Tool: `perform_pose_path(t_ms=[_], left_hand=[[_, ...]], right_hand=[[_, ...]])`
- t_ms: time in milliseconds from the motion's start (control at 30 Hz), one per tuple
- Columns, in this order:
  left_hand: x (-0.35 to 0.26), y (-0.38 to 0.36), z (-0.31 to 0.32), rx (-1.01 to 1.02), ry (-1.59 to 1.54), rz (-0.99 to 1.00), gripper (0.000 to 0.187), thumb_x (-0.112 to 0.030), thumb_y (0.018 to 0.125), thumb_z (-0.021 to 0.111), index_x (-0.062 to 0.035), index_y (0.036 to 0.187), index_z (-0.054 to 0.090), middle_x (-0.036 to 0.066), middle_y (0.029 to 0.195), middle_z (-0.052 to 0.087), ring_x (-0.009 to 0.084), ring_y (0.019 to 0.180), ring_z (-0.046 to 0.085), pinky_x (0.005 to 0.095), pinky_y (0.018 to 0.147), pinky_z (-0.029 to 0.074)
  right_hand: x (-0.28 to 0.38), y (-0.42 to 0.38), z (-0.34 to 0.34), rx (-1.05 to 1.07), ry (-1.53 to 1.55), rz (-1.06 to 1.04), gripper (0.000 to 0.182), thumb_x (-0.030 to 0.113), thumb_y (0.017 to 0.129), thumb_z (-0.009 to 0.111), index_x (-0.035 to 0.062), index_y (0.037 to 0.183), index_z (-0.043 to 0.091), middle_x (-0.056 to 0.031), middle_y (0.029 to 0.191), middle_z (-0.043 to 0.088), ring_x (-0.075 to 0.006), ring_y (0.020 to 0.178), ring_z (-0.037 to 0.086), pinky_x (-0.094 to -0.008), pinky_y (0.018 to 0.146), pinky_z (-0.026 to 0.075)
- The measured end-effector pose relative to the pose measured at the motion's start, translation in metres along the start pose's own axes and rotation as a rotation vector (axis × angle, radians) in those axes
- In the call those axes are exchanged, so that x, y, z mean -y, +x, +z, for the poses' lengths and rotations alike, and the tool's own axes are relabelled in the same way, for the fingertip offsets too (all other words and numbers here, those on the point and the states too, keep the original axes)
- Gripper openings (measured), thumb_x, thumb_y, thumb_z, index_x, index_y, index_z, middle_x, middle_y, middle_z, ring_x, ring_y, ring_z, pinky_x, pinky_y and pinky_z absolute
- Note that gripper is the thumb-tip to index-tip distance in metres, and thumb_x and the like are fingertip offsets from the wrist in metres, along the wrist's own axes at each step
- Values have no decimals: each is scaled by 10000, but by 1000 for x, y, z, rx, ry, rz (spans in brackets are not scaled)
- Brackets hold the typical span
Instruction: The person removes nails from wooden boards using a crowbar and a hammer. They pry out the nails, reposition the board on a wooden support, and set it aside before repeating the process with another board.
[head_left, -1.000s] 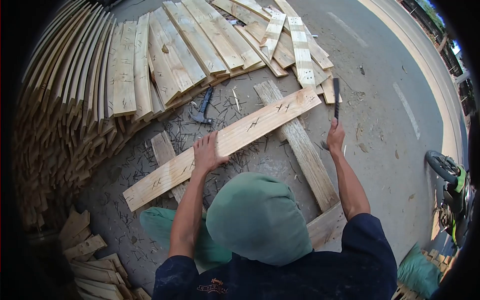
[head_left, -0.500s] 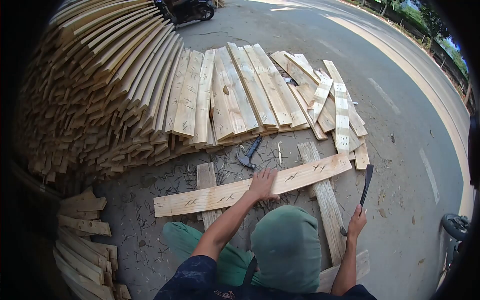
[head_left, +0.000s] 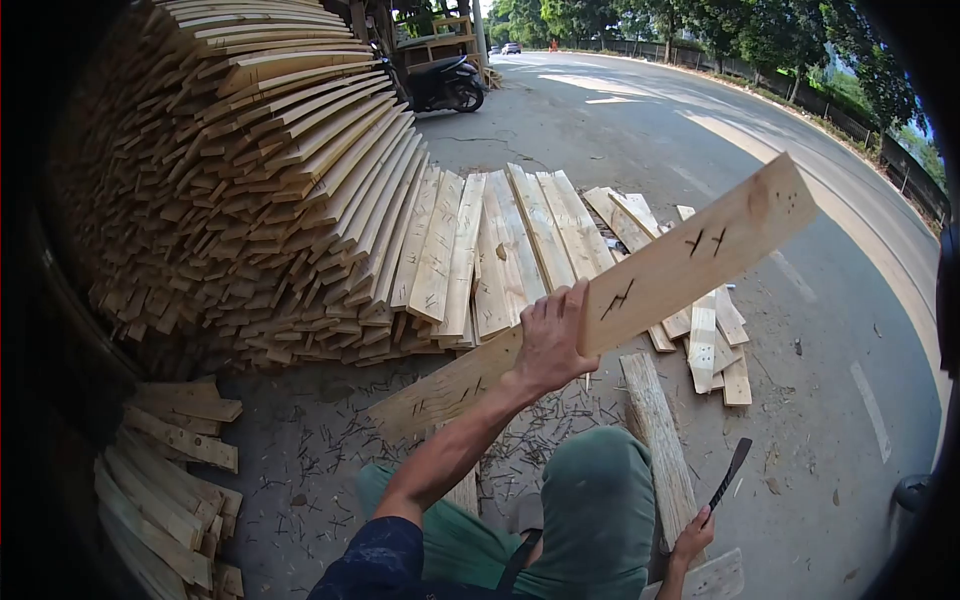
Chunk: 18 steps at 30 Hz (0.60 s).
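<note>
"what's at the left?"

"a tall stack of planks (head_left: 250,220). then the left hand (head_left: 550,340), closed around the middle of a nail-studded plank (head_left: 665,278) that slants up to the right in front of the knees (head_left: 598,490)."

"how will it handle?"

"stiff, i'd judge, light enough for one hand, more rough than slippery. its length could make it swing, so grip both long edges near the middle, clear of the bent nails (head_left: 618,299)."

"and farther right?"

"the right hand (head_left: 692,538), wrapped around a black pry bar (head_left: 733,470)."
</note>
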<state>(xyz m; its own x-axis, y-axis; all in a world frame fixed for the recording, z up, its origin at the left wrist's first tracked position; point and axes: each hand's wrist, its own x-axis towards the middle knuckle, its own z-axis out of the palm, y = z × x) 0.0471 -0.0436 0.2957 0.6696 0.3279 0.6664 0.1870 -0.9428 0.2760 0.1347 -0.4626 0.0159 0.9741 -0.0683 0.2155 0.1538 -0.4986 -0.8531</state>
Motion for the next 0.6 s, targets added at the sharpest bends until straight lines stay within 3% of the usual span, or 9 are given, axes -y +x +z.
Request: perform_pose_path(t_ms=[67,133,167,200,233,333,467,533,600], left_hand=[[-23,47,-88,-146,-68,-2,1158,-280,593,828,-42,1512,165,193,1288,400,356,1190,420,528,1003,303],[-52,78,-172,-326,-205,-112,1158,-249,631,824,-37,1516,108,216,1285,385,341,1220,409,530,992,423],[-42,92,-200,-473,-180,-33,1127,-221,650,824,-36,1508,116,201,1253,428,324,1162,490,446,961,501],[-63,98,-236,-532,-464,-47,1096,-245,668,835,-12,1489,147,182,1207,476,298,1053,580,376,922,528],[-56,105,-261,-668,-445,-1,1053,-290,697,832,14,1469,184,169,1172,505,252,940,618,315,852,538],[-31,98,-305,-965,-548,14,1011,-326,713,819,39,1450,229,183,1191,484,251,1084,524,406,899,487],[18,43,-288,-1310,-697,-355,965,-310,736,797,-8,1466,242,172,1264,467,282,1143,503,441,953,473],[57,5,-248,-1454,-717,-551,951,-330,744,794,-33,1466,251,169,1300,462,290,1156,521,443,971,499],[104,-44,-191,-1516,-831,-890,941,-334,753,813,13,1430,258,192,1346,447,317,1155,550,440,988,532]], right_hand=[[-3,1,9,-8,14,5,464,340,1023,464,-70,813,521,-180,653,492,-276,618,437,-438,603,376],[8,-1,17,11,56,44,462,338,1022,472,-74,822,530,-179,653,485,-283,616,434,-439,604,378],[8,-2,23,13,56,54,462,338,1022,472,-74,822,530,-179,653,485,-283,616,434,-439,604,378],[5,-4,32,-24,61,1,472,349,1028,469,-52,782,516,-114,623,439,-226,594,398,-407,573,354],[4,-6,39,-62,66,-53,488,360,1034,466,-30,742,501,-49,593,394,-170,573,361,-376,543,331],[7,-12,46,29,107,-11,488,353,1031,475,-47,755,513,-53,596,396,-175,576,370,-377,544,337],[33,-16,41,103,135,-33,488,360,1015,505,-57,761,513,-61,610,407,-172,600,390,-375,551,346],[44,-15,35,110,141,-44,488,365,1010,511,-57,764,515,-65,614,414,-171,604,389,-372,554,348],[49,-10,29,118,142,-53,488,370,1005,517,-56,768,517,-69,619,422,-170,608,387,-370,556,351]])
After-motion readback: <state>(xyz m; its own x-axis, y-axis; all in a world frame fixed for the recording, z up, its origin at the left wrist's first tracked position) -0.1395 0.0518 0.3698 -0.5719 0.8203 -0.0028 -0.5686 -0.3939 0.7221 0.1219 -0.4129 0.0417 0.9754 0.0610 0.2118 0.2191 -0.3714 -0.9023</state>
